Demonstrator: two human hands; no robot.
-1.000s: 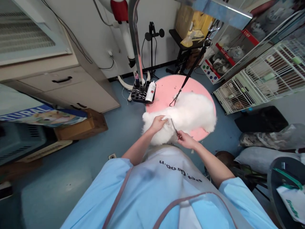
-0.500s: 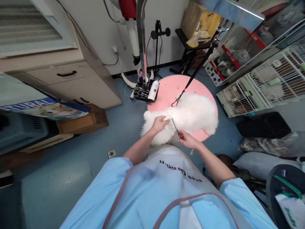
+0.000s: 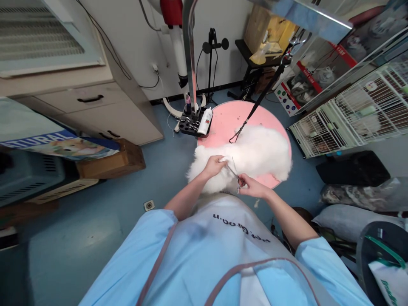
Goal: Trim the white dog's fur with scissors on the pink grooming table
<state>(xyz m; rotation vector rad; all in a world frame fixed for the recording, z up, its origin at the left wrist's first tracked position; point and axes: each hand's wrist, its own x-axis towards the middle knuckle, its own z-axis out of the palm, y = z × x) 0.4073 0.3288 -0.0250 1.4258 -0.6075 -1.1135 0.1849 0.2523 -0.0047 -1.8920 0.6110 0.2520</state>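
Observation:
A fluffy white dog (image 3: pixel 264 146) lies across the round pink grooming table (image 3: pixel 219 114), its fur reaching past the table's left edge. My left hand (image 3: pixel 214 166) is closed on a small white furry part of the dog; whether this is a paw or a tuft, I cannot tell. In my right hand (image 3: pixel 251 186) is a pair of scissors (image 3: pixel 235 173), held by the finger loops. Their blades are spread and point up-left, the tips close to my left fingers and over the fur. A black loop leash (image 3: pixel 251 115) hangs down to the dog's back.
A black tool tray (image 3: pixel 188 127) with several scissors and a white bottle (image 3: pixel 205 120) hangs on the metal post (image 3: pixel 190 55) at the table's left. White wire cages (image 3: pixel 347 110) stand on the right. A cardboard box (image 3: pixel 127 159) lies on the left floor.
The scissors' blades have spread apart, having been close together before. My left hand keeps its hold in nearly the same place, and the dog has barely moved.

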